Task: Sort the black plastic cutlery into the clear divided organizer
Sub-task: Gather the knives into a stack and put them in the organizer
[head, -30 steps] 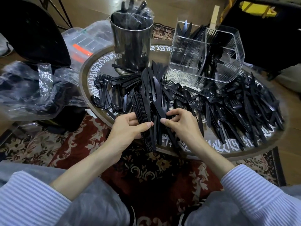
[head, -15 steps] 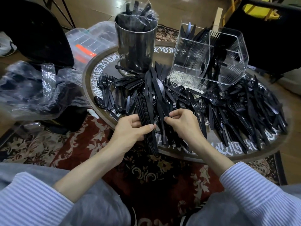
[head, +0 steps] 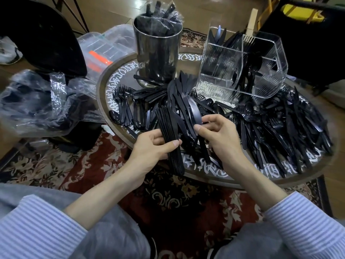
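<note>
My left hand (head: 152, 146) grips a thick stack of black plastic knives (head: 168, 126), held upright at the near edge of the round tray (head: 104, 79). My right hand (head: 218, 135) pinches a black knife (head: 188, 118) lifted from the heap just right of that stack. Loose black cutlery (head: 280, 131) covers most of the tray, with forks and spoons (head: 123, 107) on the left. The clear divided organizer (head: 240, 62) stands at the tray's far right and holds some cutlery in its compartments.
A metal cylinder (head: 156, 53) stuffed with bagged black cutlery stands at the tray's back. Crumpled clear plastic bags (head: 43, 101) lie left of the tray, beside a clear lidded box (head: 104, 47). A patterned red rug (head: 168, 199) lies below.
My right hand rose from the pile with a knife pinched in its fingers. My left hand kept its hold on the stack and shifted slightly forward.
</note>
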